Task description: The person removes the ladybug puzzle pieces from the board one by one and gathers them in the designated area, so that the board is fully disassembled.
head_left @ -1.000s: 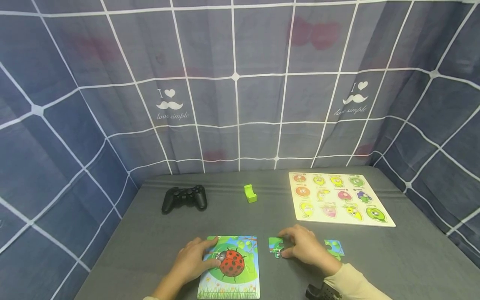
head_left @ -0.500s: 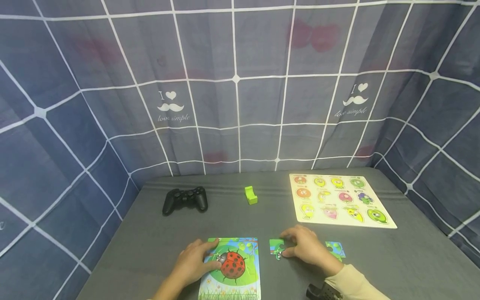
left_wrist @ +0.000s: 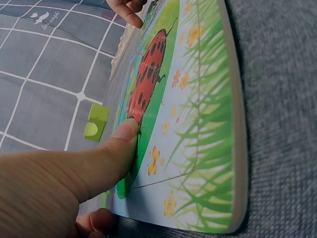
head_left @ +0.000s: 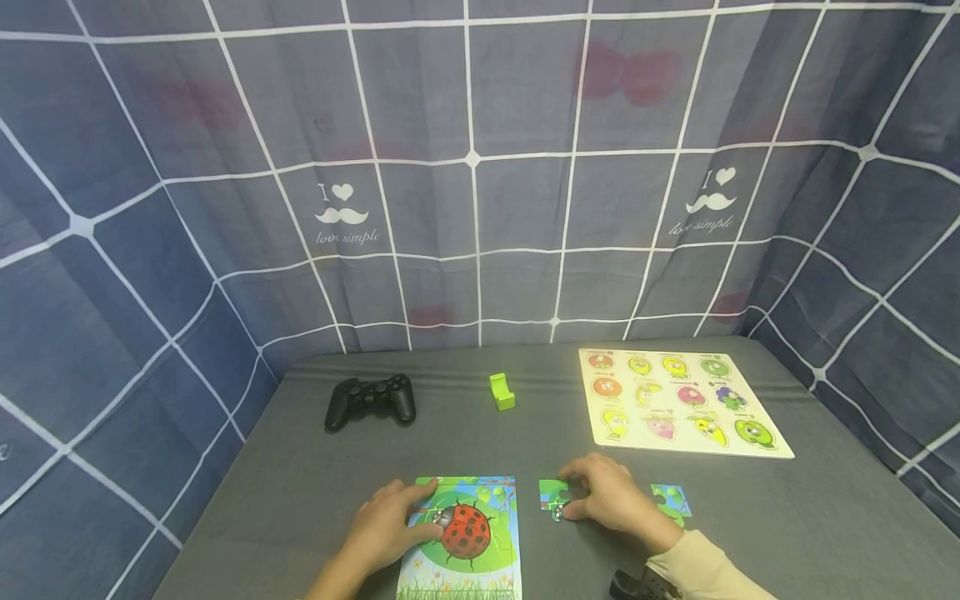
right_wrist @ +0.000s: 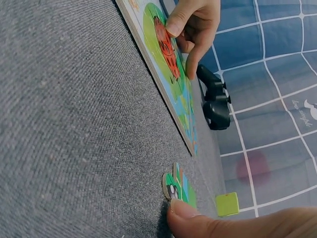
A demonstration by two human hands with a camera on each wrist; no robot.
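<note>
A ladybug jigsaw puzzle board (head_left: 472,554) lies flat near the front of the table. My left hand (head_left: 386,525) holds its left side; the thumb rests on the ladybug's head (left_wrist: 128,130) and the forefinger reaches to the far left corner. Other fingertips are partly hidden behind the thumb in the left wrist view. Right of the board, a loose puzzle piece (head_left: 552,495) with green and blue print lies on the cloth, with my right hand (head_left: 611,496) pinching it between thumb and forefinger. The thumb covers part of the piece in the right wrist view.
Another puzzle piece (head_left: 672,500) lies just right of my right hand. Behind it is a fruit-picture board (head_left: 630,400). A black game controller (head_left: 370,401) sits at the back left, and a small lime-green block (head_left: 502,392) at the back middle. A checked curtain (head_left: 517,200) encloses the table.
</note>
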